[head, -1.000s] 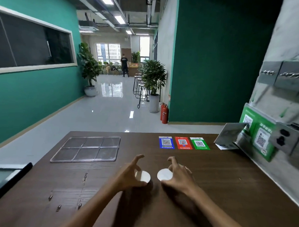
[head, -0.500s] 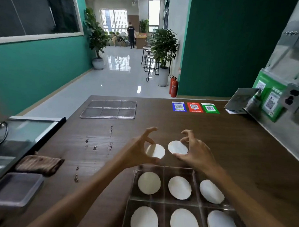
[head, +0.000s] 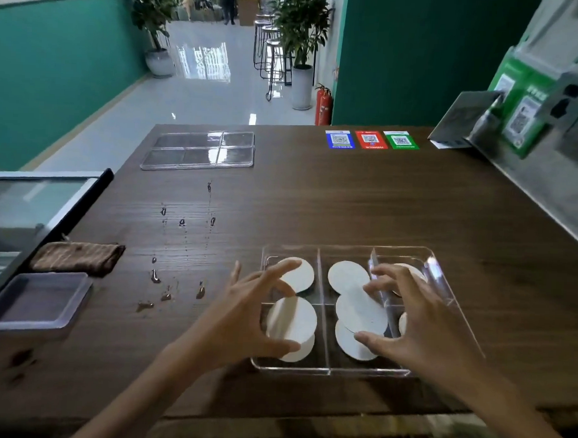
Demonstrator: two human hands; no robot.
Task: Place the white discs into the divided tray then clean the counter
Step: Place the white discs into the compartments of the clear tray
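A clear divided tray (head: 440,278) lies near the counter's front edge with several white discs in its compartments. My left hand (head: 243,316) holds a white disc (head: 291,320) between thumb and fingers above the tray's left column. My right hand (head: 405,320) holds another white disc (head: 359,313) over the middle column. More discs lie beneath them, such as one at the back left (head: 300,274). Those in the right column are mostly hidden by my right hand.
Brown liquid drops (head: 165,279) dot the wooden counter (head: 315,203) left of the tray. A folded brown cloth (head: 77,257) and a grey lidded box (head: 35,299) sit at the left edge. A second clear tray (head: 198,150) lies at the back left, QR cards (head: 370,140) at the back.
Both hands came back toward me with a disc each, from the counter behind the tray to above its compartments. The camera tilted down.
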